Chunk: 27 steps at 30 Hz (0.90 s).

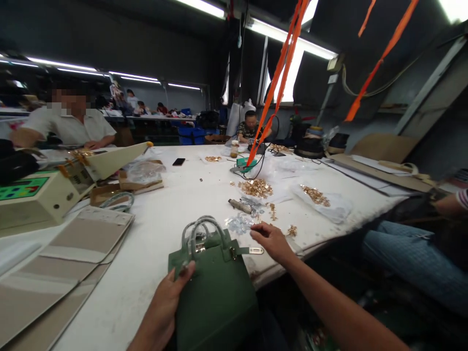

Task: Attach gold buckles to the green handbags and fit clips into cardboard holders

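Note:
A green handbag [215, 287] with two wrapped handles [208, 222] stands upright at the table's near edge. My left hand [170, 297] grips its left side, thumb on the front panel. From the bag's right side sticks out a strap with a gold metal plate [256, 250]. My right hand [271, 241] is just above that plate, fingers bent and tips close together beside a pile of small silvery pieces [238, 223]. Whatever those fingertips hold is too small to tell. A grey cylindrical tool [240, 205] lies behind the pile.
Gold hardware heaps [256, 188] lie beyond, with more on a plastic bag [315, 196]. Orange strips [280, 63] hang down over a green device [245, 165]. At left are flat beige panels [69, 258] and a machine [34, 195]. Co-workers sit around the table.

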### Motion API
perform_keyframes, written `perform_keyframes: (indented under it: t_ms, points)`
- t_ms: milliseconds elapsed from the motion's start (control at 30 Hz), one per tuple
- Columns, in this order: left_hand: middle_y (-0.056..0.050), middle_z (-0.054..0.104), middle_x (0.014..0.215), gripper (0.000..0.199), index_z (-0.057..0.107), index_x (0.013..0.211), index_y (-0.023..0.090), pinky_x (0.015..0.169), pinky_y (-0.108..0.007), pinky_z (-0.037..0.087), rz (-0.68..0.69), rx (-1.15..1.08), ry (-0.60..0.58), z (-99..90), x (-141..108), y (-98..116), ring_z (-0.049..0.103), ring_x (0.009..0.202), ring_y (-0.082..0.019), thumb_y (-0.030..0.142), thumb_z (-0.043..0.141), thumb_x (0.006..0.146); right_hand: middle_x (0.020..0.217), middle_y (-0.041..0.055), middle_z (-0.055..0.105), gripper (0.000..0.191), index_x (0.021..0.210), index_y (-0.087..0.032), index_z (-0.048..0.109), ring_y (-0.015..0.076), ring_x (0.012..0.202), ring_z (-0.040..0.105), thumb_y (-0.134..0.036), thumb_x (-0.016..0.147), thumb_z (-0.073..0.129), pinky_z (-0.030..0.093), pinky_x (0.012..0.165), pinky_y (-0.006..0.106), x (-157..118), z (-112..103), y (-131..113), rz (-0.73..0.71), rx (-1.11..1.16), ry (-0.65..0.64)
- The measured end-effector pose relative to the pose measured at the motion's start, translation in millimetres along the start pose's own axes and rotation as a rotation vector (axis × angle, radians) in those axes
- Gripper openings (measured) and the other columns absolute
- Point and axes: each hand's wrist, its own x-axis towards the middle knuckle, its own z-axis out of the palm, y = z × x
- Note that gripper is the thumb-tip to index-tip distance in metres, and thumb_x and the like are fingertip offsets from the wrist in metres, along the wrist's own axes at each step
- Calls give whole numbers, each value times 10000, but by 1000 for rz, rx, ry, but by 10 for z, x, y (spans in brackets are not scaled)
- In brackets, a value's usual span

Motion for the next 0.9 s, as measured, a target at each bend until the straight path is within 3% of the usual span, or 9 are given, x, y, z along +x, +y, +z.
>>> perform_keyframes:
  t_ms: [67, 133, 267, 533, 667, 800, 900]
  points:
    - [-111, 772, 1004, 567, 635, 1254, 198, 817, -527, 626, -92, -129, -18, 4, 14, 3, 758, 887, -347, 449, 816, 778, 989, 54, 750, 336, 1060, -202, 754, 204, 848, 692, -442, 933, 556, 554, 821, 330, 20, -279, 342, 26, -245, 123]
    - [-124, 772, 1000, 534, 628, 1284, 184, 829, -534, 624, -123, -188, -47, 0, 35, -3, 760, 899, -351, 392, 787, 819, 1062, 80, 726, 328, 1100, -195, 748, 211, 833, 680, -369, 909, 547, 544, 844, 360, 18, -564, 671, 68, -374, 167]
    - [-165, 769, 1007, 507, 615, 1315, 130, 868, -552, 609, -179, -222, -67, -6, 70, -8, 756, 930, -370, 312, 749, 860, 1118, 58, 686, 324, 1122, -248, 762, 195, 870, 668, -261, 856, 577, 508, 818, 314, 2, -912, 1092, 91, -572, 77]
    - [-201, 758, 1074, 501, 625, 1310, 102, 935, -552, 579, -235, -384, -181, -19, 21, -24, 743, 987, -382, 387, 696, 904, 1037, 32, 676, 240, 918, -278, 777, 207, 870, 665, -352, 921, 549, 423, 670, 288, 113, -1007, 1242, 62, -793, -165]
    - [-223, 743, 1122, 508, 643, 1277, 81, 967, -528, 566, -198, -396, -237, -85, 51, -102, 733, 1025, -377, 427, 693, 909, 1085, 40, 684, 319, 973, -299, 759, 221, 866, 674, -445, 954, 476, 436, 654, 304, 146, -1039, 1393, 26, -927, -207]
    - [-240, 732, 1143, 543, 646, 1268, 78, 971, -540, 558, -175, -386, -264, -102, 60, -160, 722, 1053, -391, 475, 695, 901, 1049, 83, 697, 340, 954, -269, 763, 253, 896, 679, -481, 898, 503, 490, 733, 343, 153, -1038, 1531, -18, -837, -254]
    - [-227, 742, 1120, 534, 653, 1262, 89, 951, -526, 571, -140, -395, -263, -93, 48, -178, 730, 1032, -381, 468, 711, 890, 979, 83, 700, 366, 884, -256, 763, 253, 812, 683, -513, 831, 508, 498, 717, 363, 186, -1053, 1479, -13, -785, -225]
